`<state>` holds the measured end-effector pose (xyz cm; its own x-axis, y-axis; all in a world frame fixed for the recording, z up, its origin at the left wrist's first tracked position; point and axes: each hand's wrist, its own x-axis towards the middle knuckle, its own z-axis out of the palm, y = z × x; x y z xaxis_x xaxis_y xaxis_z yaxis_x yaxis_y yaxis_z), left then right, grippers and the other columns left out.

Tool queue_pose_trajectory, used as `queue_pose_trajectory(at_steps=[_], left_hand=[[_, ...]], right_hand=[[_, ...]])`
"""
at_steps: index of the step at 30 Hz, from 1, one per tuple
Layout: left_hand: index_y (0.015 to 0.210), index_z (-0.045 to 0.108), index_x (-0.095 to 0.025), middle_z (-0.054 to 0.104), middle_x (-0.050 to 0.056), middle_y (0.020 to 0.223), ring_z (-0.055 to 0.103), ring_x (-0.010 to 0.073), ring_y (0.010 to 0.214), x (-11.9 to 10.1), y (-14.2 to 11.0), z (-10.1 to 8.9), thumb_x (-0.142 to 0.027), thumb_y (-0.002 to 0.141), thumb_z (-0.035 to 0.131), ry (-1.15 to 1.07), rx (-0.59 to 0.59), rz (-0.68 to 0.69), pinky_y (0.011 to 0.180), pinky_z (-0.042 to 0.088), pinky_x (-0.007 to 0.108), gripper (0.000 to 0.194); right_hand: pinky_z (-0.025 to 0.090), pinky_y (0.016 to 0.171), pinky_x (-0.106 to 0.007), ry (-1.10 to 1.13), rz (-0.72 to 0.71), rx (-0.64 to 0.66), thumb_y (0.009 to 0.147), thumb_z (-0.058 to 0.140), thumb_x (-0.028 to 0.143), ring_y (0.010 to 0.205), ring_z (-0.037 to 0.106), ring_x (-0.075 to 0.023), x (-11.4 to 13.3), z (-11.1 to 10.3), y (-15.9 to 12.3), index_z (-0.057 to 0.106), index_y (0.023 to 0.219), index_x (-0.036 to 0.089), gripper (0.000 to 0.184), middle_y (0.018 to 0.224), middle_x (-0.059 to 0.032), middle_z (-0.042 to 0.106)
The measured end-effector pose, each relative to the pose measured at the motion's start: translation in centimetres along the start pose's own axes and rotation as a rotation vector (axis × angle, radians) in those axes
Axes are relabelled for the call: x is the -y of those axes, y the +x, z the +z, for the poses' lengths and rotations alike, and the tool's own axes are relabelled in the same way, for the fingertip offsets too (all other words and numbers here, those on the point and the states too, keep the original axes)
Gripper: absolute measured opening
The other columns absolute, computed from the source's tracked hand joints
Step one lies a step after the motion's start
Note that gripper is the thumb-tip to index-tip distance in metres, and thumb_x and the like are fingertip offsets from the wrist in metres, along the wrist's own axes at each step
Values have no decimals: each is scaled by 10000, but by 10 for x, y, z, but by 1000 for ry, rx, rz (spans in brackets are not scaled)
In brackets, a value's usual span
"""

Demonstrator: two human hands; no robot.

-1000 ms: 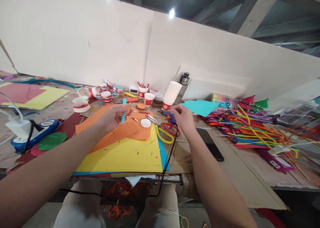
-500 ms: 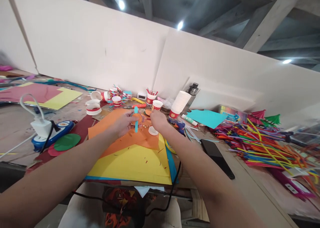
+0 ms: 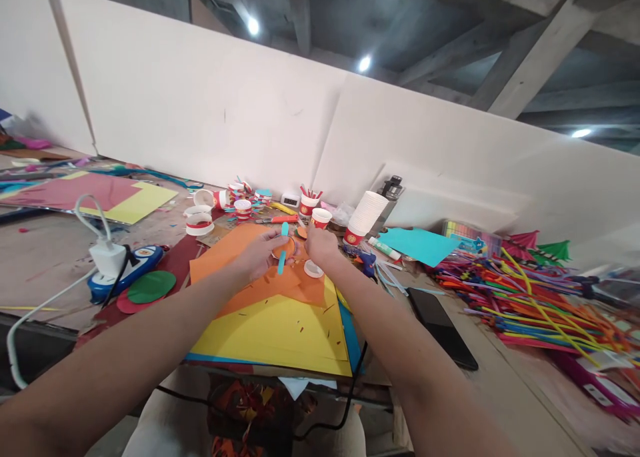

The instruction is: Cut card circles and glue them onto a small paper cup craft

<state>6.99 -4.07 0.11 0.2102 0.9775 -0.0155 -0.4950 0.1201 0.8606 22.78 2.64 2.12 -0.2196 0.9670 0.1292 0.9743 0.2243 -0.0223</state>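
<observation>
My left hand (image 3: 261,257) is closed on a small orange paper disc (image 3: 287,248) with a light-blue strip (image 3: 283,257) standing across it. My right hand (image 3: 321,246) sits right beside it, fingers curled and touching the same disc's right edge. Both hands hover over orange paper sheets (image 3: 235,260) that lie on a yellow sheet (image 3: 280,333). A white round lid (image 3: 313,268) rests on the paper just below my right hand.
Red-and-white paper cups (image 3: 321,217), a cup stack (image 3: 367,215), a blue glue gun (image 3: 367,260) and a glue stick (image 3: 385,249) stand behind my hands. A black phone (image 3: 443,319) and many coloured pipe cleaners (image 3: 530,290) lie right. A white charger (image 3: 107,257) sits left.
My right hand came left from near the scissors to the disc held in my left hand. The view tilted up and shifted, so the table sits lower in frame.
</observation>
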Motion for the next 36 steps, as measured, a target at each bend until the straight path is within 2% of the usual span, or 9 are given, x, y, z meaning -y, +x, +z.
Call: queue_pose_trajectory(at_steps=[4,8,11,15,19,23,28,32,36], left_hand=[[922,641,-136,740,117,887,734,212,767,-2,-2,0,-178,765,764,1,23,-7,633,605,299,204],[865,645,-113,743,142,877,738,230,786,-1,-3,-1,-177,746,787,31,10,-33,685,614,332,196],[878,654,-111,743,150,897,735,245,833,2,-2,-1,-190,747,785,51,14,-15,696,617,355,201],[902,654,-111,743,156,948,731,256,861,2,1,9,-157,738,765,82,5,-5,686,621,371,204],[987,648,-124,742,144,985,737,253,847,0,5,28,-142,751,739,61,24,-6,676,619,373,254],[993,646,-135,741,133,950,739,242,818,7,11,38,-201,809,708,-25,40,-12,674,621,377,205],[951,648,-117,737,121,901,726,224,729,19,11,33,-158,826,661,-43,-54,-85,609,619,356,132],[961,678,-117,741,107,909,711,200,724,19,7,29,-146,830,643,-121,-3,-117,667,629,361,138],[1000,704,-121,749,122,955,727,244,801,18,4,29,-197,861,619,-143,10,-156,713,623,396,179]], right_hand=[[521,771,-366,106,105,-200,945,448,260,918,712,-279,-10,-23,-15,567,1121,139,244,1017,-192,728],[488,677,-291,626,26,-484,911,467,328,735,668,-197,-14,-33,-44,520,846,216,140,775,-57,697],[476,625,-253,964,-89,-525,909,475,368,663,637,-154,-15,-31,-64,500,855,228,152,712,1,652],[469,569,-231,1204,-73,-494,917,466,430,659,622,-138,-20,-23,-77,573,950,202,254,755,-11,663],[518,644,-251,1229,-110,-518,898,532,423,808,660,-158,-28,-16,-80,616,1011,196,268,936,-52,707],[531,692,-267,1189,-151,-534,900,572,423,821,674,-163,-28,-15,-86,617,947,204,228,892,-39,705],[533,680,-278,1120,-198,-486,947,520,463,725,666,-150,-20,-11,-92,584,952,224,247,826,-17,688],[544,707,-299,1063,-235,-496,941,548,384,770,676,-163,-14,-10,-95,595,965,224,168,905,-37,705],[549,763,-322,1043,-219,-506,909,599,335,865,687,-188,-10,-10,-96,612,958,221,125,953,-56,720]])
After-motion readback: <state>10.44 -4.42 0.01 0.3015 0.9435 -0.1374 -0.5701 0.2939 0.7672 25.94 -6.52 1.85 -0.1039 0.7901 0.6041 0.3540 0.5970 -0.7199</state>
